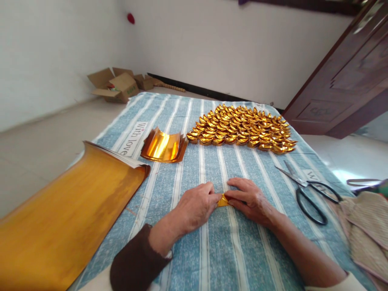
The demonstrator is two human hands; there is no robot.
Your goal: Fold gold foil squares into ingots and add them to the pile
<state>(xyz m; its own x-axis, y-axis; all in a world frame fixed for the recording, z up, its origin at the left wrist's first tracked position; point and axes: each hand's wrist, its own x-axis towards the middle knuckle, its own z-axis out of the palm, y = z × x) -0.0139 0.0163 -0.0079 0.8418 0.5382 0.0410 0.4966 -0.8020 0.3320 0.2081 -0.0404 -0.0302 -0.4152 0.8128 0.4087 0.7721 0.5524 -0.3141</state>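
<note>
Two bare hands rest close together on a blue-and-white striped cloth (212, 161), pinching a small piece of gold paper (223, 201) between them. The left hand (195, 206) is curled, fingers bent down and closed on the paper's left end. The right hand (250, 200) lies flatter, its fingers stretched toward the left hand and pressing the paper's right end against the cloth. Only a small gold sliver shows between the fingertips; the rest is hidden under them.

The paper looks thin, light and glossy, likely foil-faced. It probably holds a crease well, slides easily on the cloth and tears or dents if squeezed hard. A light fingertip pinch at its ends or folded edges seems the safest hold.

Beyond the hands, well apart from them, dozens of folded gold paper ingots (242, 129) sit in tight rows. Beyond the left hand and slightly to its outer side lies a curled stack of small gold sheets (163, 146). Further out on the left side, a large gold sheet stack (66, 210) lies near the cloth's edge, its far end curving upward. To the outer side of the right hand, near but not touching, lie black-handled scissors (309, 190), blades closed. Past them is a beige knitted fabric (363, 226). Far behind, open cardboard boxes (117, 85) sit on the floor by the white wall.
</note>
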